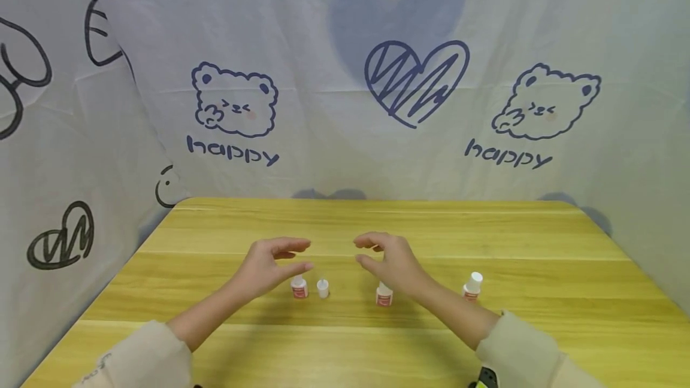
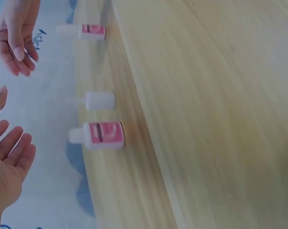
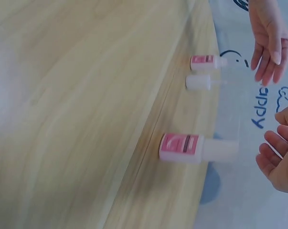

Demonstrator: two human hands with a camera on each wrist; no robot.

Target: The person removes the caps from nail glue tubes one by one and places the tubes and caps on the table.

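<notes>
My left hand point(image 1: 267, 265) hovers above the table with fingers and thumb spread apart and holds nothing. Just below it stands a small white bottle point(image 1: 299, 290) with a pink label and its narrow neck uncovered. Right beside that bottle is a white cap point(image 1: 323, 290), set down with a thin stem pointing up. My right hand point(image 1: 395, 263), also holding nothing, faces the left one across a gap. Under it a second pink-labelled bottle point(image 1: 384, 297) stands upright; its white cap point(image 3: 220, 150) shows in the right wrist view.
A third capped bottle point(image 1: 472, 286) stands farther right, beyond the right forearm. All sit on a yellow wood-grain table point(image 1: 334, 352). A white cloth point(image 1: 323, 136) with bear and heart drawings hangs behind the table's far edge and along its sides.
</notes>
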